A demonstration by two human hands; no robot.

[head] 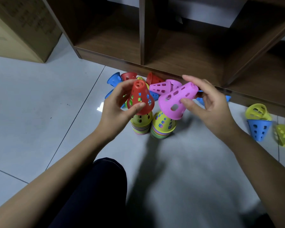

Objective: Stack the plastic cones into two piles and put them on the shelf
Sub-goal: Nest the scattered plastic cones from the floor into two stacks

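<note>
On the tiled floor (39,104), just in front of the wooden shelf (187,51), two piles of nested cones stand side by side, each topped by a yellow one: the left pile (141,124) and the right pile (163,127).

The left hand (117,102) holds a red cone (141,96) upright, narrow end up. Its grip closes round the lower part, thumb on the near rim and fingers curled behind. This cone hangs directly over the left pile, its rim overlapping the yellow top; whether they touch is unclear.

The right hand (209,102) holds a pink cone (178,99), thumb on the near wall and fingers behind the narrow end. The cone is tilted, its narrow end up and to the right, its wide mouth down over the right pile and close above it.

Behind the hands, loose cones (160,88) in blue, red and pink lie against the shelf's base. Off to the right, a blue cone (258,129) stands with a yellow cone (256,111) against its top.
</note>
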